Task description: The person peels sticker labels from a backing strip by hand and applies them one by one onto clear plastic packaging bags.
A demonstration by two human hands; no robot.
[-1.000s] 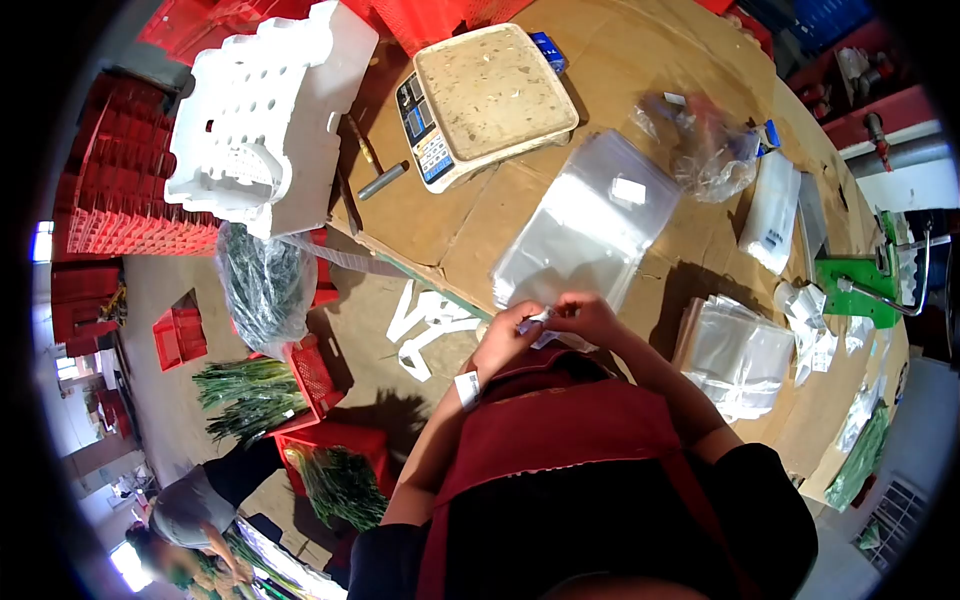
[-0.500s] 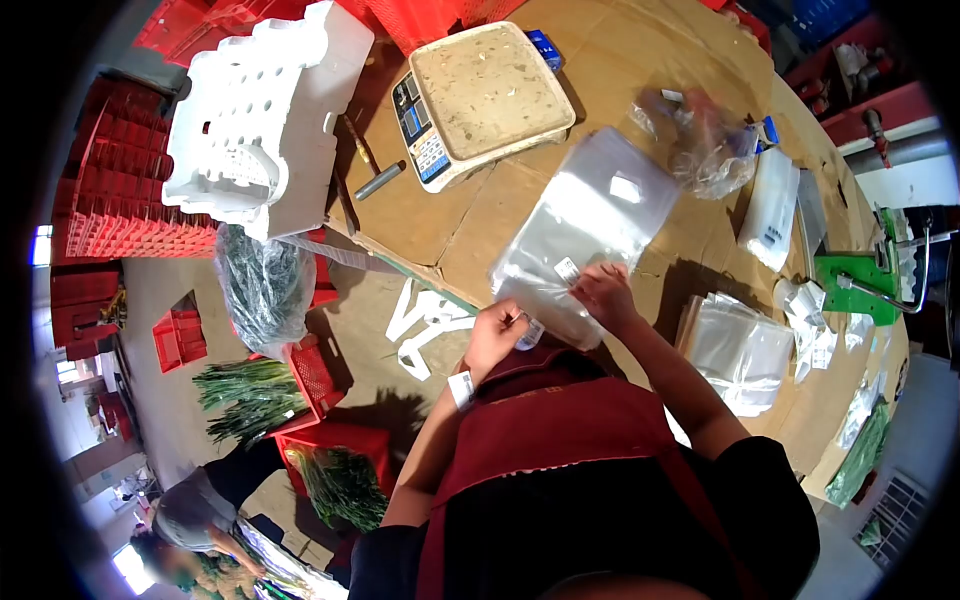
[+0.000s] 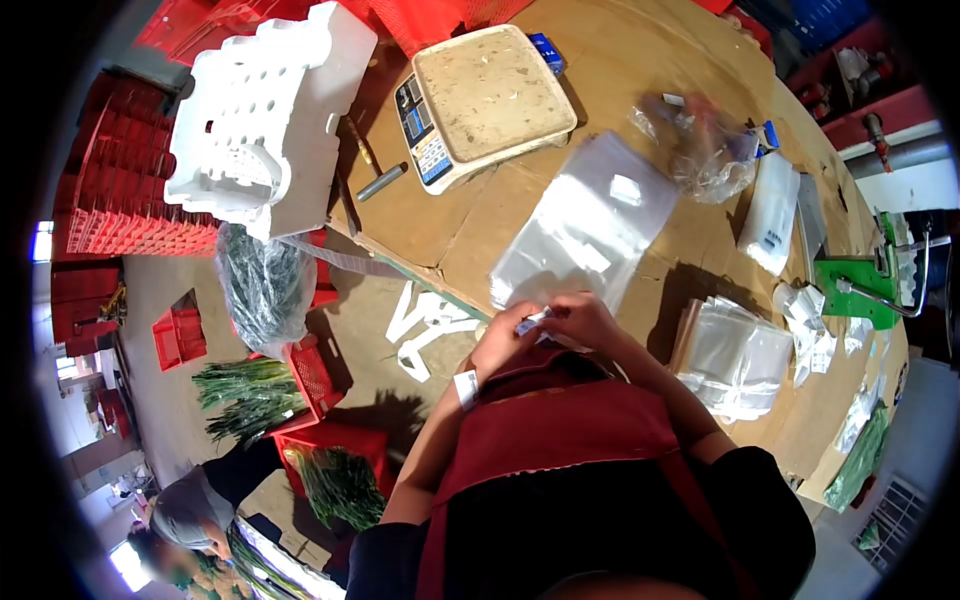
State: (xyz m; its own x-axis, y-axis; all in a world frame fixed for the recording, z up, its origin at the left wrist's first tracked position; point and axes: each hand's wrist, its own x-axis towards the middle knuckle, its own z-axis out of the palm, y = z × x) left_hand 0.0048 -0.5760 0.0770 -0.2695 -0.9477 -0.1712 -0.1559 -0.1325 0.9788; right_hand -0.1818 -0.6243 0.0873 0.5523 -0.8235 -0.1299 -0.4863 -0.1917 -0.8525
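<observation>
At the table's (image 3: 470, 235) near edge, the left hand (image 3: 500, 338) and right hand (image 3: 586, 320) met, fingertips pinching what appeared to be a small white label (image 3: 533, 321). It looked feather-light, flimsy and probably sticky, best gripped by its edge. Just beyond lay clear bags (image 3: 600, 218), likely limp and slippery, bearing white stickers (image 3: 626, 190). Their print was too small to read.

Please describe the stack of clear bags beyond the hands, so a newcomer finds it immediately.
On the brown table, find the scale with the dirty tray. The stack of clear bags lies to its right, just beyond the right hand. Unlike the thicker bundle further right, it lies flat, with a white label near its far end.
</observation>
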